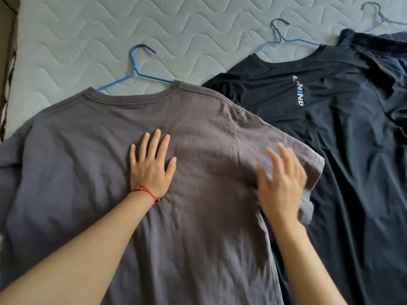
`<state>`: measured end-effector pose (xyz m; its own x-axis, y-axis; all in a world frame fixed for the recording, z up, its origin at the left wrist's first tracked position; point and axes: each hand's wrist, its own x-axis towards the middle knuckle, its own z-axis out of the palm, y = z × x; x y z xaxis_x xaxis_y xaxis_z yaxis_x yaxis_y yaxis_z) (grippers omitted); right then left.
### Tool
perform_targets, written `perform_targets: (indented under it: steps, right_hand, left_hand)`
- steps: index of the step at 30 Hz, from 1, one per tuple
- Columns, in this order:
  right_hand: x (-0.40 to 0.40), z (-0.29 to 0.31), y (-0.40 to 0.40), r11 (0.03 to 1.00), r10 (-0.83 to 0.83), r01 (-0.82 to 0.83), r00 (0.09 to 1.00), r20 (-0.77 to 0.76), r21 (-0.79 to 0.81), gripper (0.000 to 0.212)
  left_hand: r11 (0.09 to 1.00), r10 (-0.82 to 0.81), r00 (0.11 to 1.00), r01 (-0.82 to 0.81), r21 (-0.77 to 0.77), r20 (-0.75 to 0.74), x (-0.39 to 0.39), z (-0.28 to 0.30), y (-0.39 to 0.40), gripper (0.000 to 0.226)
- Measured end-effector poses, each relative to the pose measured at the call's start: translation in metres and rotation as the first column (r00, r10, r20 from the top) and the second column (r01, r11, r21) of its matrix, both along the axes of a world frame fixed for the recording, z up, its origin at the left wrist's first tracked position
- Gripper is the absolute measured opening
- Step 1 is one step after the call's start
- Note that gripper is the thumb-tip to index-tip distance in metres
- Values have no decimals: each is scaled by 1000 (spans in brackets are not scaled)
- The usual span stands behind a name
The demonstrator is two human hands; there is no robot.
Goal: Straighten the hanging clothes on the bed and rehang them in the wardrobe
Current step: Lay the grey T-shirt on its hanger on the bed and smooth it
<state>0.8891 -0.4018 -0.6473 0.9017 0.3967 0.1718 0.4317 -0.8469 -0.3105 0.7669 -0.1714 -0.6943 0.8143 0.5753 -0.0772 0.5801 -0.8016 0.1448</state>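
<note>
Grey T-shirt [198,172] flat on the bed [88,29], on its blue hanger [136,71]; left hand [152,166] spread, pressing its middle, right hand [282,183] open, blurred, over the sleeve; soft, light, creasy cloth, likely best lifted by the hanger hook.

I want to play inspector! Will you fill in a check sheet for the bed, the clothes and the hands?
Surface: quilted mattress, pale, bare at the top.
Job's things: grey T-shirt on a blue hanger; black T-shirt on a second blue hanger; a dark garment on a third hanger.
Clutter: nothing seen.
Hands: left hand flat on the grey T-shirt; right hand blurred, fingers spread over its sleeve.
Cables: nothing seen.
Surroundings: dark edge at left; wardrobe not in view.
</note>
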Motion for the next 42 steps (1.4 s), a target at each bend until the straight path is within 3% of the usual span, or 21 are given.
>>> perform_targets:
  steps: [2,4,6,9,11,14,17,20,23,26,29,31,34,36,39,42]
  right_hand:
    - [-4,-13,21,978,175,-186,977,-120,-91,49]
    - [0,-27,19,968,152,-189,964,-218,-163,59]
    - [10,-34,10,983,-49,-3,958,-281,-183,57]
    - [18,-28,13,923,-382,333,855,-351,-194,53]
    - [9,-21,30,906,-420,372,850,-317,-204,56]
    - [-29,-9,75,991,-109,99,987,-115,-87,56]
    - [-82,-7,135,985,166,-168,983,-76,-27,52]
    - [-126,-11,188,961,274,-275,951,-141,13,49]
    - [-161,-26,216,923,368,-381,912,-184,-44,49]
    - [-176,-45,217,894,396,-425,897,-198,-139,52]
    - [-176,-51,218,899,379,-405,910,-170,-164,54]
    - [-175,-51,219,901,377,-402,912,-164,-166,55]
    - [-176,-50,220,901,374,-400,912,-166,-169,54]
    - [-176,-50,220,903,366,-392,916,-164,-174,54]
    - [-176,-50,221,902,366,-390,918,-151,-186,54]
    - [-175,-51,222,900,362,-387,920,-150,-202,54]
  left_hand:
    - [1000,-1,1000,1,-6,2,-1,0,1,60]
    - [1000,-5,1000,5,-13,-3,0,0,1,59]
    - [1000,-11,1000,11,-7,-5,0,-1,2,59]
    - [999,-17,999,16,-30,-36,-1,1,2,59]
    - [997,-33,998,30,-66,-52,-1,4,4,59]
    - [972,-35,999,35,-233,6,-2,13,13,57]
    - [887,87,984,-6,-461,153,-19,30,26,53]
    - [911,213,934,-85,-402,285,-61,45,46,49]
    - [934,312,884,-218,-284,347,-112,54,81,45]
    - [910,414,818,-376,-174,399,-161,54,122,43]
    - [808,584,698,-552,-208,415,-196,48,161,51]
    - [710,703,598,-617,-338,386,-207,40,185,51]
    - [559,819,485,-557,-614,307,-212,34,211,52]
    - [554,803,529,-496,-668,273,-213,30,222,45]
    - [631,735,618,-472,-616,279,-212,31,227,36]
    - [586,789,516,-465,-664,335,-211,45,235,25]
